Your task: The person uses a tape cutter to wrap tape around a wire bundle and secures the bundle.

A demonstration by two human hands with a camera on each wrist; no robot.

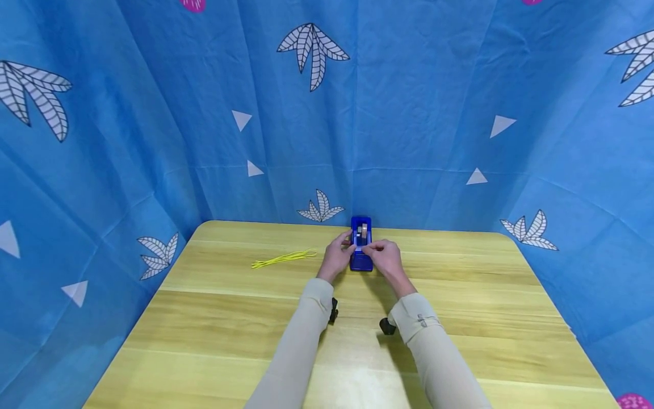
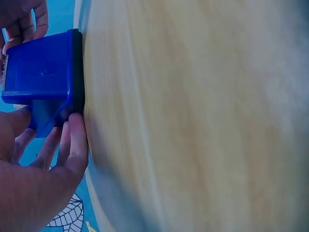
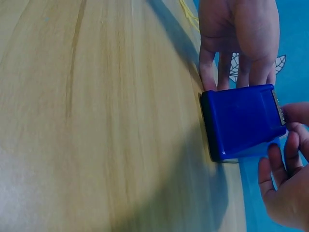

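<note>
A blue tape dispenser [image 1: 361,262] stands near the table's back edge, with a small roll of tape [image 1: 364,230] in its hollow. My left hand [image 1: 337,257] holds the dispenser's left side. Its fingers [image 2: 77,140] lie along that side and its thumb is near the top, as the left wrist view shows. On the other side, my right hand [image 1: 386,258] has thumb and forefinger together at the serrated cutter [image 3: 278,108]. They pinch the tape end there, though the thin strip itself is hard to make out. The right hand's other fingers are loosely bent.
A bundle of yellow cord [image 1: 283,259] lies on the wooden table [image 1: 214,329] to the left of the dispenser. Right behind the table's back edge hangs a blue patterned curtain [image 1: 409,142], which also runs along both sides.
</note>
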